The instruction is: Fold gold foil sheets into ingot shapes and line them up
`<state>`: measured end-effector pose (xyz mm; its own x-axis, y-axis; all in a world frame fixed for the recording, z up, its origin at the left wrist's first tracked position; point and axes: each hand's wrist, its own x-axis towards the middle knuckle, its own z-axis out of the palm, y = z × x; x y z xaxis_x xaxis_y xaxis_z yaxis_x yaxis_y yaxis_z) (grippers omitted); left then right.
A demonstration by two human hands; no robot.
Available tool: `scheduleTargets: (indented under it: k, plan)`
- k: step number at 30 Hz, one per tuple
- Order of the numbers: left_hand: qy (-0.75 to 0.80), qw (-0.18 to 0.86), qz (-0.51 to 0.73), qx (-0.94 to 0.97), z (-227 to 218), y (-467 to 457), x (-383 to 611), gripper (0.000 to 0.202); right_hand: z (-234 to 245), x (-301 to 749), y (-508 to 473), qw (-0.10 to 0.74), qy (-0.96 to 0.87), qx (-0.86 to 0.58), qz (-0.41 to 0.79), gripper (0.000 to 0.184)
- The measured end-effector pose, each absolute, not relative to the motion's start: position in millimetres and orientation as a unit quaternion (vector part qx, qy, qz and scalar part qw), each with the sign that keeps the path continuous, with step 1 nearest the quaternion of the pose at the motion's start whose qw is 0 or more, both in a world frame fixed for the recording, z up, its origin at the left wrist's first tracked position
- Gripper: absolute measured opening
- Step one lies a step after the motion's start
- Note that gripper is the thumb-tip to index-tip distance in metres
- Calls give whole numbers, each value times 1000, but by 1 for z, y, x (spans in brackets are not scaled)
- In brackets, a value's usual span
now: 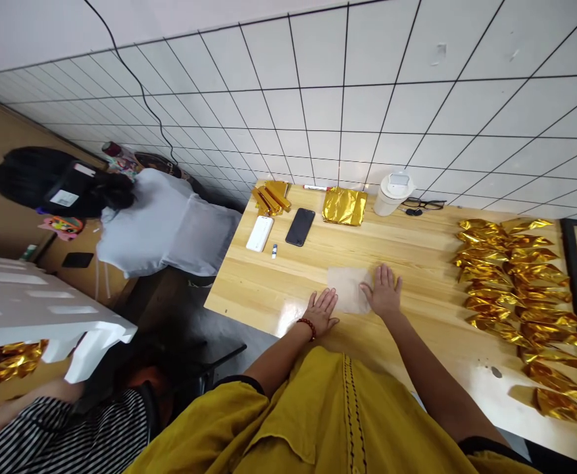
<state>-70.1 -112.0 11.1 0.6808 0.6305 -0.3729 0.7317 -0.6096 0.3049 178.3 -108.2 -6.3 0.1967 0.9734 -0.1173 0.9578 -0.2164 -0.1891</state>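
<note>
Paper sheet [348, 287] lies flat between left hand [322, 312] and right hand [383, 294], each grip spread open.

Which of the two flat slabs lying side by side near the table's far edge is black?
The phone, on the right of the pair; the slab beside it is white.

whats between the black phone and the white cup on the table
In the head view, a stack of gold foil sheets lies between the black phone and the white cup, near the table's far edge, touching neither.
</note>
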Motion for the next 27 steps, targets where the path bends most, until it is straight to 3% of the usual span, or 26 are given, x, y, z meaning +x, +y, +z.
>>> scheduleTargets:
  k: [6,17,22,27]
  plan:
    - [377,229,-106,891,13,-112,-71,74,-7,119,-149,63,-777,-616,113,72]
    - [376,188,-121,899,33,-110,-72,75,-12,156,-201,36,-752,-654,77,73]
    - [451,166,-55,875,40,-112,-49,78,-16,147,-203,42,-738,-669,75,72]
    - [409,154,-19,899,31,-95,-12,75,-12,148,-206,38,-737,-670,83,72]
